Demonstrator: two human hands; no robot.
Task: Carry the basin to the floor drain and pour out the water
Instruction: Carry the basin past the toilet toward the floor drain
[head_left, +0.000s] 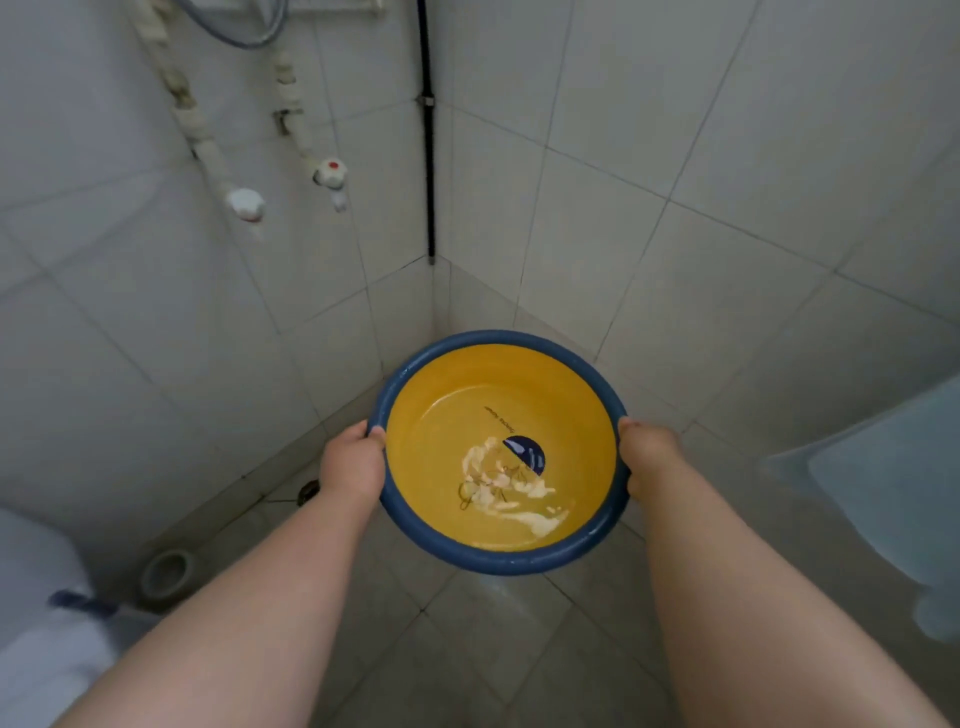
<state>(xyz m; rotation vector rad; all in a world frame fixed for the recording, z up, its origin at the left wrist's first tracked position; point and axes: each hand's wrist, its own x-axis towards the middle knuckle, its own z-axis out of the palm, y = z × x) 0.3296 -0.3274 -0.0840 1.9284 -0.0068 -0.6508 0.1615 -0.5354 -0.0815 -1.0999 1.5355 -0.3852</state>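
Yellow inside and blue around the rim, the basin (501, 452) hangs in the air between two bare arms, out in front of the person and above the tiled floor (467, 649), near the corner where two tiled walls meet. The left hand (352, 462) is closed over the rim on the basin's left side, thumb on top of the blue edge. The right hand (647, 454) grips the rim on the opposite side in the same way, fingers curled under and out of sight.

Shallow water (519, 499) lies in the bottom, gathered toward the near side, so the basin looks tipped slightly toward the person. A printed picture (pale shapes and a dark blue half-circle, with a small line of writing too fine to read) shows on the bottom through the water.

On the floor to the left of the basin, close to the foot of the left wall, sits a small dark spot (307, 492) that may be the drain; it is too blurred to be sure. Further left and nearer, a grey ring-shaped pipe opening (166, 574) sits in the floor. Two white taps (291, 189) stick out from the left wall, and a black pipe (428, 156) runs down the corner.
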